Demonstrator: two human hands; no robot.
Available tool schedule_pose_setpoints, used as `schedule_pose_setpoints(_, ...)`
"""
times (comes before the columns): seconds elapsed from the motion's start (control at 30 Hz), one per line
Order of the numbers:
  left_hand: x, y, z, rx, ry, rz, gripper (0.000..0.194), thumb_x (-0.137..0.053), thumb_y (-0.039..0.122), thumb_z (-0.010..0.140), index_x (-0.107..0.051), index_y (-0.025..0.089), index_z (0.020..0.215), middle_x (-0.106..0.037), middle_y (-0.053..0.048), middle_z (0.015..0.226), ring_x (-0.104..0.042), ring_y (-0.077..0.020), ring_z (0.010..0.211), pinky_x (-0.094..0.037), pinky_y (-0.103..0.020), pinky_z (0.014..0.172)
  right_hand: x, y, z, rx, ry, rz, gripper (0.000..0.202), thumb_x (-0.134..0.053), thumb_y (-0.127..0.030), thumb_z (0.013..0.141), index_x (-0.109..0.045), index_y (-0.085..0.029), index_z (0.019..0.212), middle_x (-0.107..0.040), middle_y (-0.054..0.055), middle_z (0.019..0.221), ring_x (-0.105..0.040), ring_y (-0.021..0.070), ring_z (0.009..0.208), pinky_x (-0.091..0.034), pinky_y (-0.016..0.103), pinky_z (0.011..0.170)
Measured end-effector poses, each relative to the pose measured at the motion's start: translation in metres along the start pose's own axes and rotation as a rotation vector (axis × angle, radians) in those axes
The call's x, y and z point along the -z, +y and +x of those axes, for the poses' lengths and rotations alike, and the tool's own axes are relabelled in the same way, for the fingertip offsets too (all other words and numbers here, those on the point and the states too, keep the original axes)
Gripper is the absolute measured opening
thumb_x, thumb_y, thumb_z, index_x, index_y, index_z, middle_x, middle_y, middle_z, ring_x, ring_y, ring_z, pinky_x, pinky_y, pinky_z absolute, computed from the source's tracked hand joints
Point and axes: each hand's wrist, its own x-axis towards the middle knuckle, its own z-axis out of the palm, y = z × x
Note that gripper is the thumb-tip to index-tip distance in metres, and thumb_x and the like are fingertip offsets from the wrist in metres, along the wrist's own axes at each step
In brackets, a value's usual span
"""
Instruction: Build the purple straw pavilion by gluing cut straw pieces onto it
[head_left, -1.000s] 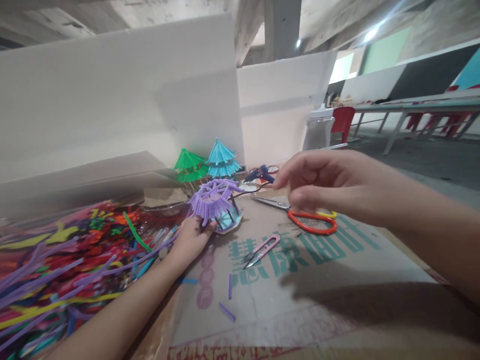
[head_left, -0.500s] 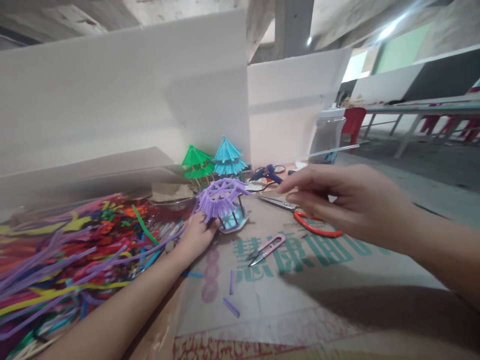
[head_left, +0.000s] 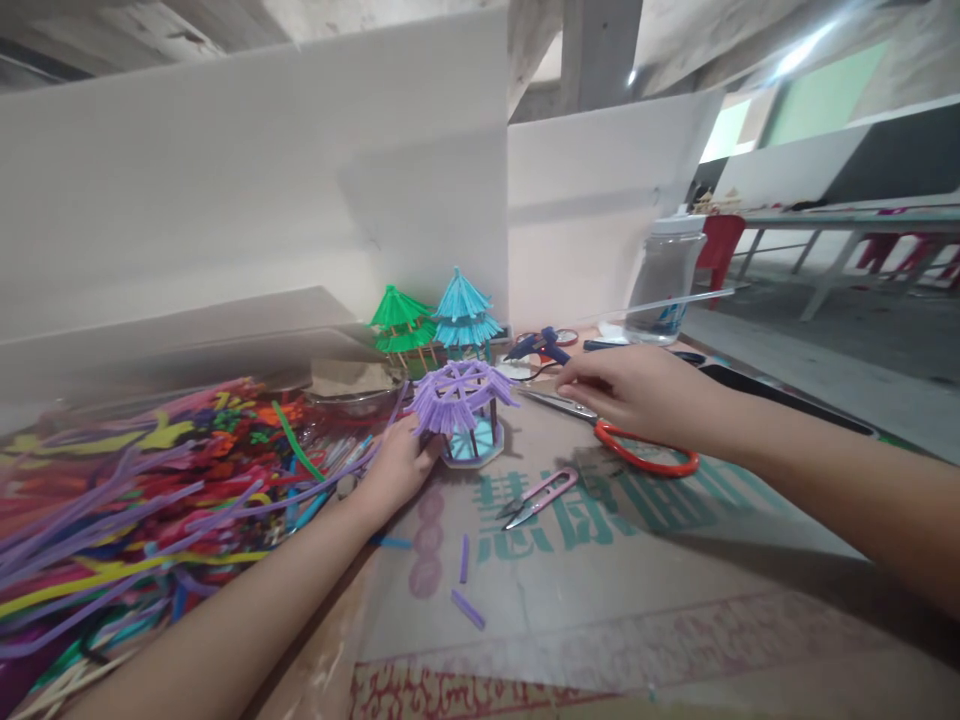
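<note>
My left hand is closed on the lower left side of a small model pavilion with a purple fringed roof, dark posts and a pale blue base. The pavilion stands upright on the cardboard. My right hand hovers above orange-handled scissors, fingers curled in toward the thumb; whether anything is between them is hidden. Just beyond its fingertips lies a blue glue gun. Pink thread snips rest in front of the pavilion, and two purple cut strips lie nearer to me.
A heap of coloured pipe cleaners covers the left side. Behind the purple pavilion stand a green-roofed model and a blue-roofed model. A clear bottle stands at the back right, before white panels.
My right hand has lowered slightly, and its fingers have drawn closer together. My left hand keeps its hold on the pavilion. The whole view has shifted a little.
</note>
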Motion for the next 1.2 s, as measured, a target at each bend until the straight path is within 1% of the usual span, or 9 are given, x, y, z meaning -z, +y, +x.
schedule_pose_setpoints(0.13, 0.001, 0.002, 0.000, -0.017, 0.014, -0.071, 0.036, -0.049, 0.035, 0.093, -0.060, 0.019, 0.123, -0.067, -0.011, 0.123, -0.060, -0.0276, 0.116, -0.044, -0.041, 0.103, -0.012, 0.019, 0.007, -0.052, -0.123, -0.188, 0.034, -0.042, -0.039, 0.097, -0.071, -0.020, 0.093, -0.073, 0.009, 0.086, -0.065, 0.0235, 0.075, -0.035, 0.030, 0.059)
schedule_pose_setpoints(0.27, 0.001, 0.003, -0.001, -0.032, 0.038, -0.087, 0.035, -0.050, 0.035, 0.092, -0.061, 0.017, 0.120, -0.067, -0.011, 0.123, -0.060, -0.0276, 0.115, -0.045, -0.041, 0.101, -0.022, 0.039, 0.013, -0.117, -0.221, -0.153, 0.032, -0.045, -0.038, 0.095, -0.071, -0.020, 0.097, -0.074, 0.009, 0.092, -0.065, 0.0229, 0.076, -0.035, 0.029, 0.060)
schedule_pose_setpoints(0.47, 0.000, 0.003, 0.000, -0.009, 0.039, -0.060, 0.036, -0.050, 0.037, 0.091, -0.060, 0.017, 0.119, -0.067, -0.012, 0.120, -0.061, -0.0297, 0.113, -0.047, -0.041, 0.098, -0.014, 0.056, 0.017, -0.239, -0.255, -0.221, 0.035, -0.043, -0.042, 0.095, -0.071, -0.021, 0.100, -0.074, 0.009, 0.094, -0.065, 0.0235, 0.079, -0.035, 0.029, 0.059)
schedule_pose_setpoints(0.57, 0.001, 0.003, 0.001, 0.016, 0.022, -0.022, 0.034, -0.049, 0.039, 0.090, -0.062, 0.019, 0.114, -0.070, -0.010, 0.109, -0.063, -0.0294, 0.106, -0.048, -0.038, 0.092, -0.006, 0.069, 0.018, -0.296, -0.284, -0.264, 0.036, -0.042, -0.038, 0.094, -0.072, -0.020, 0.104, -0.074, 0.011, 0.100, -0.066, 0.0253, 0.086, -0.038, 0.030, 0.063)
schedule_pose_setpoints(0.67, 0.001, 0.002, 0.002, 0.068, -0.020, 0.024, 0.032, -0.046, 0.043, 0.090, -0.063, 0.019, 0.103, -0.071, -0.009, 0.095, -0.065, -0.0289, 0.094, -0.049, -0.037, 0.084, -0.003, 0.088, 0.017, -0.371, -0.366, -0.320, 0.038, -0.041, -0.032, 0.093, -0.073, -0.017, 0.107, -0.074, 0.015, 0.104, -0.066, 0.0275, 0.091, -0.040, 0.032, 0.066)
schedule_pose_setpoints(0.87, 0.001, 0.000, 0.001, 0.071, -0.019, 0.036, 0.031, -0.047, 0.042, 0.088, -0.062, 0.020, 0.104, -0.071, -0.007, 0.090, -0.064, -0.0285, 0.093, -0.048, -0.036, 0.083, -0.014, 0.127, 0.010, -0.449, -0.495, -0.371, 0.028, -0.055, -0.021, 0.083, -0.077, -0.010, 0.095, -0.073, 0.022, 0.099, -0.067, 0.0327, 0.090, -0.042, 0.035, 0.067)
schedule_pose_setpoints(0.97, 0.001, -0.001, 0.001, 0.059, -0.010, 0.022, 0.033, -0.048, 0.044, 0.089, -0.063, 0.021, 0.106, -0.071, -0.007, 0.091, -0.064, -0.0290, 0.098, -0.049, -0.035, 0.083, -0.018, 0.136, 0.009, -0.484, -0.508, -0.379, 0.025, -0.058, -0.018, 0.080, -0.078, -0.011, 0.092, -0.074, 0.022, 0.098, -0.068, 0.0320, 0.088, -0.043, 0.034, 0.067)
schedule_pose_setpoints(1.07, 0.001, 0.000, 0.001, 0.017, 0.007, 0.003, 0.033, -0.047, 0.044, 0.090, -0.063, 0.020, 0.108, -0.070, -0.009, 0.106, -0.063, -0.0294, 0.106, -0.048, -0.037, 0.090, -0.020, 0.138, 0.008, -0.503, -0.475, -0.377, 0.020, -0.061, -0.021, 0.079, -0.078, -0.013, 0.088, -0.074, 0.020, 0.096, -0.068, 0.0291, 0.084, -0.042, 0.032, 0.066)
schedule_pose_setpoints(1.2, 0.002, 0.006, 0.001, -0.007, 0.019, -0.013, 0.030, -0.049, 0.040, 0.091, -0.063, 0.018, 0.105, -0.068, -0.011, 0.116, -0.062, -0.0294, 0.111, -0.047, -0.039, 0.098, -0.026, 0.138, 0.004, -0.489, -0.405, -0.353, 0.023, -0.060, -0.025, 0.082, -0.075, -0.010, 0.075, -0.072, 0.021, 0.082, -0.064, 0.0219, 0.067, -0.036, 0.032, 0.059)
